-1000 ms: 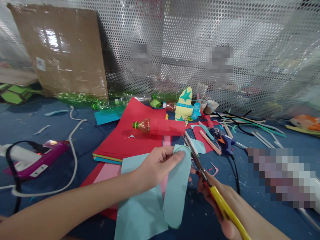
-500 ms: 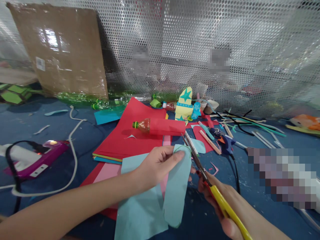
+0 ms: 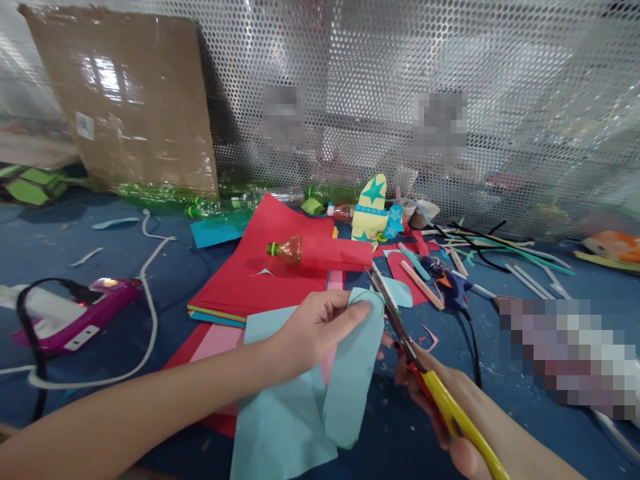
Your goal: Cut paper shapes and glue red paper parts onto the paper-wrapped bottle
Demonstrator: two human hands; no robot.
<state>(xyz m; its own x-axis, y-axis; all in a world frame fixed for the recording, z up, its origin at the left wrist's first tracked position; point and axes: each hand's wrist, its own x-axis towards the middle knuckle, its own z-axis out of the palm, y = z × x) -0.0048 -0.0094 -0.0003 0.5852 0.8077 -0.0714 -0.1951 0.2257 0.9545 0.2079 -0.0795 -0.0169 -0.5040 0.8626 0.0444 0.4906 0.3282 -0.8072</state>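
Observation:
My left hand [image 3: 320, 330] pinches the top of a light blue paper strip [image 3: 354, 373] with a rounded lower end and a curved line drawn near its top. In my right hand [image 3: 440, 407] are scissors [image 3: 407, 343] with yellow and red handles. Their blades point up and away, parted a little, along the strip's upper right edge. Under the left forearm lies a larger light blue sheet [image 3: 280, 413]. Beyond the hands, a green-capped bottle wrapped in red paper [image 3: 335, 253] rests on a stack of red paper [image 3: 250, 280].
A hot glue gun [image 3: 455, 287] lies right of paper scraps [image 3: 400, 290]. A purple power strip [image 3: 85, 317] with a white cable [image 3: 150, 293] is at left. Along the back are plastic bottles [image 3: 160, 197], a cardboard sheet [image 3: 125, 100], a yellow paper-covered piece with stars [image 3: 370, 207] and pipe cleaners [image 3: 500, 243].
The lower end of the light blue strip has shifted slightly up and left. Both hands keep nearly the same position, and the whole view has moved very slightly.

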